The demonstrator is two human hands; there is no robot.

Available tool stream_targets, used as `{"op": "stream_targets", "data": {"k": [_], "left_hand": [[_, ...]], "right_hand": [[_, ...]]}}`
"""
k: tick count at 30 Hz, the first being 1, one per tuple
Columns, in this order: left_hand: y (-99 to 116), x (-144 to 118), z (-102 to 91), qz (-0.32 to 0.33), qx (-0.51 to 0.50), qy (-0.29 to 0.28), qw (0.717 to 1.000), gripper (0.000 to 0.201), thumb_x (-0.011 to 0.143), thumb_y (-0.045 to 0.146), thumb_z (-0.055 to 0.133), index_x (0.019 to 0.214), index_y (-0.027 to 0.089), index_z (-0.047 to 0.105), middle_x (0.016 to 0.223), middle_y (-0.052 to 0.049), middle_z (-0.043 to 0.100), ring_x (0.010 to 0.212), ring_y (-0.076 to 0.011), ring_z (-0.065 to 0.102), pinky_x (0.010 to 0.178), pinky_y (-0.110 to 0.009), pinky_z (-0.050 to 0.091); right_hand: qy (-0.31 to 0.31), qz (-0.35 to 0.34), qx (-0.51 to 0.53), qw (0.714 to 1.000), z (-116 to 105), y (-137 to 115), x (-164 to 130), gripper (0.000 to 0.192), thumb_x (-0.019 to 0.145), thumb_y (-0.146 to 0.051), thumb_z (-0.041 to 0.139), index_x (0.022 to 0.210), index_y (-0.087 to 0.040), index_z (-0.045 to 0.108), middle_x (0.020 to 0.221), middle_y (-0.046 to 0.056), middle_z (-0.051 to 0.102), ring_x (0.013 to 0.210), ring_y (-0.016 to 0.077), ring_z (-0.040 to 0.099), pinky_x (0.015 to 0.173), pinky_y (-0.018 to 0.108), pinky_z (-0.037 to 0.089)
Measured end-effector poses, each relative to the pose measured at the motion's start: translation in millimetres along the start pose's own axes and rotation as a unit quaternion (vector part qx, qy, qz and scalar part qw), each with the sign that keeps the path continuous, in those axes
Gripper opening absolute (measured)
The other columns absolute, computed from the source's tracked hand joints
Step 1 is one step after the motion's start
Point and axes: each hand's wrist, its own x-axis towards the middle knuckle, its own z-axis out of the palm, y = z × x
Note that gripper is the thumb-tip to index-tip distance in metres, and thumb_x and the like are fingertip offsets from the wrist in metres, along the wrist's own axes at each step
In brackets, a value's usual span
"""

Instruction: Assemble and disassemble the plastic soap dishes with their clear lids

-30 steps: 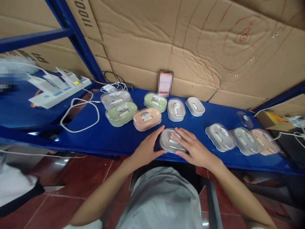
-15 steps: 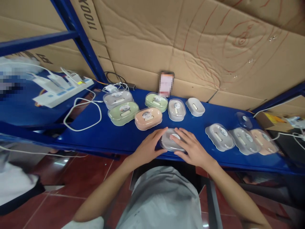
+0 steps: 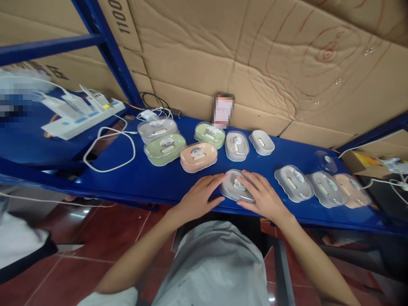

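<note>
A grey oval soap box [image 3: 232,190] with a clear lid and a round sticker lies near the table's front edge, between my hands. My right hand [image 3: 259,195] grips its right side, the fingers over the lid and the thumb at the front. My left hand [image 3: 204,191] is open at the box's left side, fingers stretched out and the fingertips at its rim; whether they touch is unclear. Behind stand a peach soap box [image 3: 204,158], a green soap box [image 3: 165,149] and a grey soap box [image 3: 237,146].
A lidless grey box [image 3: 262,143] stands at the back. Several lidded boxes, including a grey one [image 3: 293,182], form a row on the right, with a loose clear lid [image 3: 325,161] behind. A phone [image 3: 223,111] leans on the cardboard [image 3: 197,63]. A power strip [image 3: 83,123] and white cable [image 3: 110,170] lie left.
The grey soap box between my hands has slid slightly to the right along with my right hand. More of its left side shows beside my left fingertips, and my left hand has barely moved.
</note>
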Motion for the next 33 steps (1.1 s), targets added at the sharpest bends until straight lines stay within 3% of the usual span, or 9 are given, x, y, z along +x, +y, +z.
{"op": "stream_targets", "data": {"k": [4,7,10,18,28,31,33], "left_hand": [[1.2,1.1,1.3,0.013,0.011,0.005,1.0,0.071,0.106,0.043,0.066,0.169,0.035,0.033,0.166,-0.009,0.052,0.151,-0.0308,0.053,0.125,-0.054,0.043],[0.5,1.2,2.7,0.007,0.01,0.011,1.0,0.064,0.107,0.041,0.065,0.165,0.033,0.039,0.166,-0.011,0.052,0.152,-0.031,0.053,0.124,-0.053,0.044],[-1.5,0.7,3.8,0.008,-0.005,0.02,1.0,0.059,0.106,0.04,0.067,0.159,0.032,0.044,0.164,-0.011,0.055,0.151,-0.0308,0.054,0.124,-0.053,0.045],[-3.7,0.9,4.2,-0.012,-0.022,0.03,0.999,0.061,0.102,0.043,0.073,0.154,0.029,0.046,0.158,-0.012,0.06,0.146,-0.0324,0.058,0.121,-0.054,0.048],[-2.4,0.3,2.8,-0.01,-0.023,0.03,0.999,0.058,0.102,0.04,0.071,0.154,0.027,0.049,0.16,-0.012,0.059,0.147,-0.0314,0.057,0.123,-0.053,0.047],[-0.2,0.7,2.8,-0.013,-0.013,0.024,1.0,0.063,0.103,0.04,0.07,0.159,0.029,0.045,0.162,-0.011,0.057,0.149,-0.031,0.056,0.124,-0.052,0.046],[1.7,0.6,2.5,-0.018,0.005,0.016,1.0,0.068,0.104,0.038,0.069,0.164,0.03,0.039,0.168,-0.012,0.05,0.154,-0.031,0.051,0.126,-0.052,0.045]], "right_hand": [[0.031,0.021,0.014,0.999,10.0,-8.5,-10.7,0.078,0.104,-0.057,0.063,0.171,-0.029,0.034,0.164,0.017,0.053,0.145,0.0382,0.058,0.114,0.06,0.055],[0.021,0.029,0.004,0.999,10.2,-15.9,-15.6,0.082,0.104,-0.053,0.064,0.174,-0.031,0.026,0.172,0.017,0.043,0.156,0.0409,0.046,0.117,0.063,0.052],[-0.008,0.01,0.029,0.999,1.3,-16.7,-14.5,0.085,0.105,-0.048,0.065,0.175,-0.033,0.02,0.177,0.013,0.033,0.163,0.0371,0.035,0.123,0.061,0.048],[-0.007,-0.023,0.017,1.0,-6.2,-13.0,-1.9,0.064,0.104,-0.049,0.067,0.163,-0.03,0.05,0.175,0.014,0.037,0.155,0.0384,0.045,0.121,0.061,0.049],[0.048,-0.017,-0.014,0.999,10.0,-23.3,-11.8,0.073,0.101,-0.046,0.072,0.166,-0.027,0.043,0.172,0.015,0.043,0.162,0.0371,0.035,0.125,0.059,0.046],[0.057,-0.014,-0.035,0.998,9.6,-24.1,-15.2,0.069,0.102,-0.046,0.07,0.164,-0.027,0.046,0.169,0.015,0.047,0.16,0.0378,0.039,0.122,0.057,0.05],[0.064,0.025,-0.072,0.995,6.6,-23.4,-18.1,0.065,0.104,-0.046,0.067,0.163,-0.026,0.047,0.166,0.016,0.05,0.155,0.0396,0.046,0.116,0.057,0.053]]}}
